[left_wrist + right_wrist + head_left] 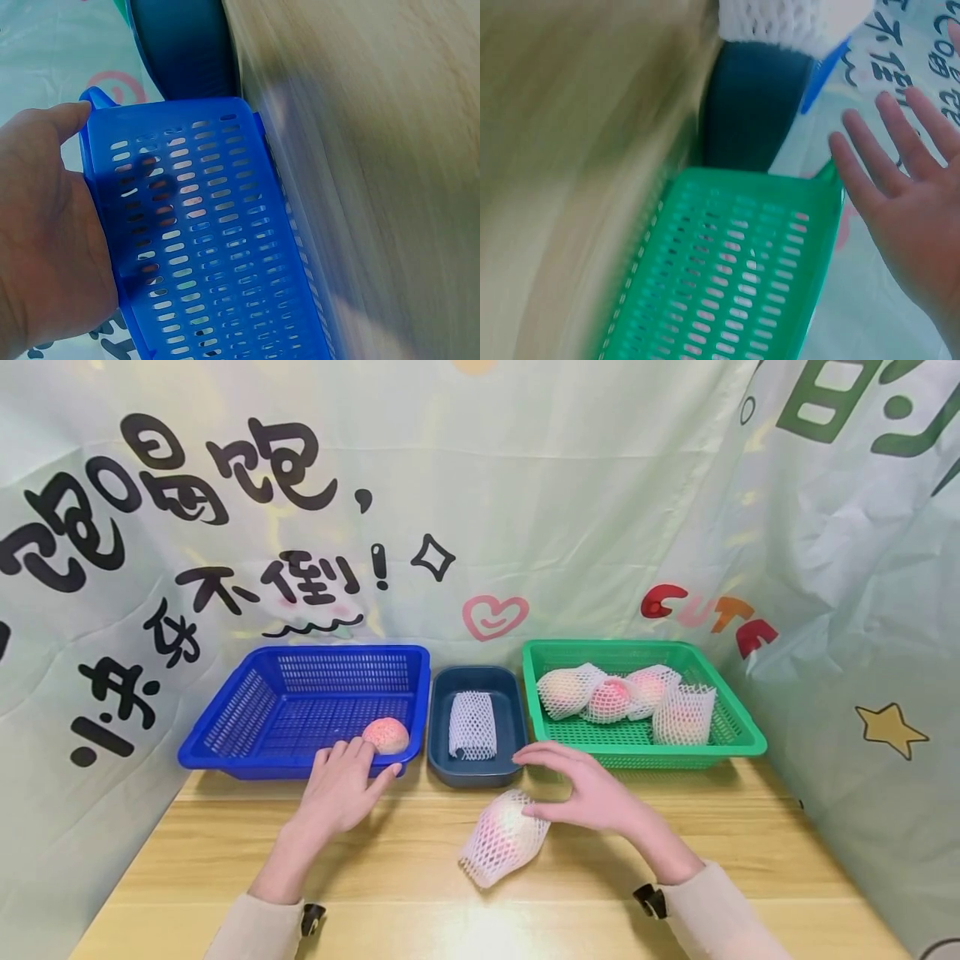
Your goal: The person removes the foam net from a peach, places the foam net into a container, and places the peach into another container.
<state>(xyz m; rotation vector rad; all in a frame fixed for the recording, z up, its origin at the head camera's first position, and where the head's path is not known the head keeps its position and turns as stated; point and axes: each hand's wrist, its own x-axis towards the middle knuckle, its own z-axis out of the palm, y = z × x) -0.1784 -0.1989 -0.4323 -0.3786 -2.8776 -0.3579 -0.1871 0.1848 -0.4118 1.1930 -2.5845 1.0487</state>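
A bare pinkish peach (386, 736) lies at the front right corner of the blue basket (247, 760). My left hand (341, 787) reaches over the basket's front rim, fingertips beside that peach. In the left wrist view the thumb lies along the rim and the other fingers are hidden behind the slotted wall. A peach in a white foam net (504, 839) is in front of the dark tray (474, 774). My right hand (592, 793) is just right of it, its thumb overlapping the net in the head view. The right wrist view shows its fingers spread.
An empty foam net (472, 725) lies in the dark tray, between the baskets. Several netted peaches (567, 691) sit in the green basket (645, 760) at the right. A printed cloth (600, 527) hangs behind the wooden table (375, 893).
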